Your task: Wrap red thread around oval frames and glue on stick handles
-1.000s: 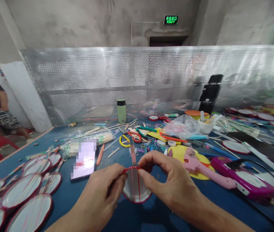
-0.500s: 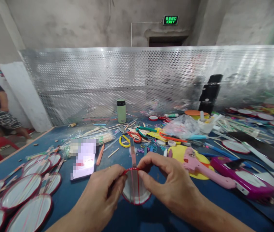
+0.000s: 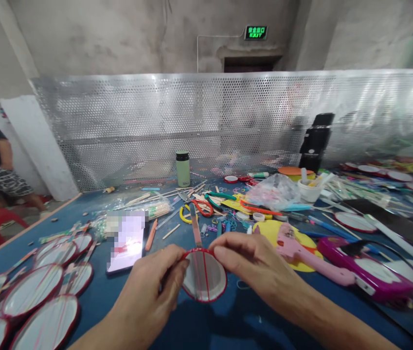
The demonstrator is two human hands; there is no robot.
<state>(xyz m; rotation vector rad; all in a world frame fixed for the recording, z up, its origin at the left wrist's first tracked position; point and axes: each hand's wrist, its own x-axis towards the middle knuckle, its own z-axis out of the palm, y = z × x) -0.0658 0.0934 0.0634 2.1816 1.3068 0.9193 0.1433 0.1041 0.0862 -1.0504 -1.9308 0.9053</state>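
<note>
Between my hands is a small round disc (image 3: pixel 214 279) with a white face, a red rim and a red line across it. A flat craft stick (image 3: pixel 194 226) crosses the disc and sticks out at the far side. My left hand (image 3: pixel 151 287) pinches the left part of the rim between thumb and fingers. At the upper right of the rim, my right hand (image 3: pixel 253 262) is closed with its thumb and fingertips on the edge. Several similar red-rimmed discs with sticks (image 3: pixel 33 290) lie to the left.
A phone (image 3: pixel 128 243) with a lit screen lies left of my hands. To the right are a pink glue gun (image 3: pixel 310 257) and a purple device (image 3: pixel 367 270). Scissors (image 3: pixel 203 208), a green bottle (image 3: pixel 183 170) and a white cup (image 3: pixel 307 192) are farther back, before a perforated metal screen (image 3: pixel 136 112).
The disc has tilted so more of its face shows, and its stick leans farther left. My right hand has lowered its raised knuckles and shifted slightly right along the rim.
</note>
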